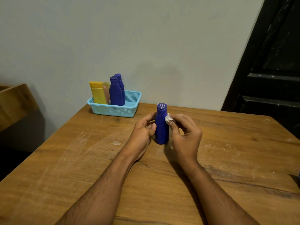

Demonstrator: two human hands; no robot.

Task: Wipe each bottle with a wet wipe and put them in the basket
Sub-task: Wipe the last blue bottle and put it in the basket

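Note:
A dark blue bottle (161, 127) stands upright on the wooden table (81, 159), between my two hands. My left hand (142, 130) grips its left side with thumb and fingers. My right hand (185, 135) pinches a small crumpled white wet wipe (168, 118) against the bottle's right shoulder, just below the cap. At the table's far edge sits a light blue mesh basket (129, 109). It holds two upright dark blue bottles (115, 91), a yellow bottle (97, 92) and a pale pink-and-yellow bottle (106, 90) partly hidden behind them.
A grey wall rises right behind the basket. A dark door (267, 70) stands at the right. A wooden box-like piece of furniture (14, 101) sits off the table's left side. A small blue thing (298, 176) shows at the right frame edge.

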